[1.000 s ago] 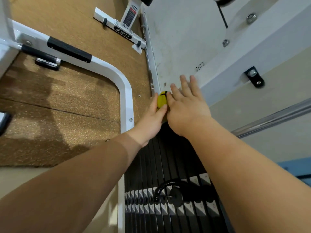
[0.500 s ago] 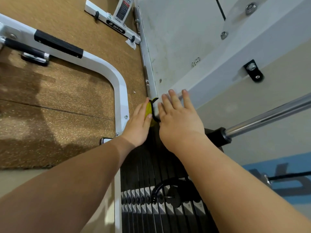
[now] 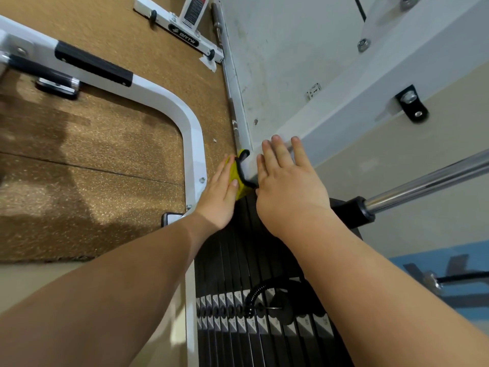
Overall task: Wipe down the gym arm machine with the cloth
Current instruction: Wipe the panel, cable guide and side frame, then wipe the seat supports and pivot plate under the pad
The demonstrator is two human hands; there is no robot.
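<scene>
Pressing the cloth (image 3: 240,184) (yellow) against the white post (image 3: 244,136) is the left hand (image 3: 221,196).

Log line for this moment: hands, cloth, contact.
left hand: flat, pressing yellow cloth on white upright | right hand: open, on white upright | weight stack: below hands

A gym: weight stack (image 3: 264,327), white machine frame (image 3: 190,133), rubber floor (image 3: 92,168).

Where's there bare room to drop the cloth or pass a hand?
Widest: brown floor inside the curved white tube. Also the narrow floor strip between tube and post, and the beige patch between white beam and chrome bar. Crowded: the post corner, left hand on cloth, right hand beside it, above the weight stack.
</scene>
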